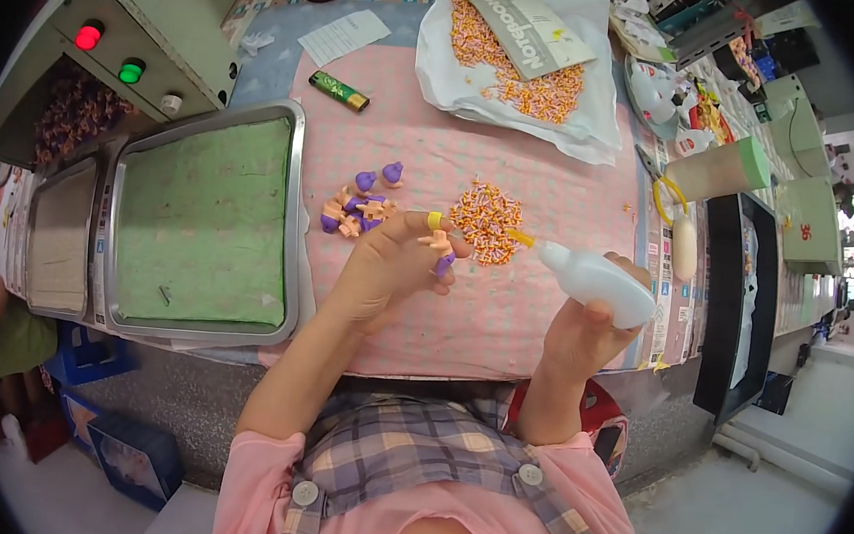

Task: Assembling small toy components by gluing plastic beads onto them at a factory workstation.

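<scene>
Between the fingers of my left hand [378,278] is a small figurine [443,242] with peach and purple parts; a yellow band wraps one fingertip. My right hand [582,339] grips a white squeeze bottle [601,286], tilted with its yellow nozzle [521,237] pointing left, toward the figurine. That nozzle reaches the right side of a heap of tiny orange, white and pinkish pieces [486,216] on the pink checked cloth [463,320]. Several more purple-and-peach figurines [356,216] lie in a cluster just beyond my left hand, two purple ones [366,181] a little apart.
At left stand a metal tray [295,247] with a green mat and a machine with red and green buttons [131,70]. Farther back lie a green lighter [338,91] and white sheeting [441,92] under orange pieces and a notebook cover [526,34]. Yellow-handled scissors [669,198] lie right; another person [0,334] sits far left.
</scene>
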